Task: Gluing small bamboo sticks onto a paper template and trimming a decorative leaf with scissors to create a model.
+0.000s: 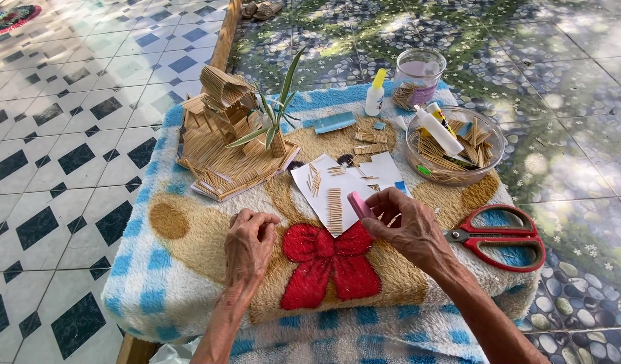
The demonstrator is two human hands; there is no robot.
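My right hand (406, 228) grips a pink utility knife (359, 204) and also pinches a few thin wooden sticks, just right of a white sheet of paper (344, 183). On the paper lie rows of cut toothpick pieces (334, 209). My left hand (250, 244) rests on the fluffy blanket (189, 249) with its fingers curled in; whether it holds a small stick is hidden. A model house made of toothpicks (224, 131), with a small green plant beside it, stands at the back left.
Red-handled scissors (502, 237) lie at the right edge. A glass bowl (455, 145) holds sticks and a glue bottle. Behind it stands a clear plastic cup (419, 74); a small glue bottle (375, 93) and blue comb-like piece (335, 122) sit nearby. Tiled floor surrounds everything.
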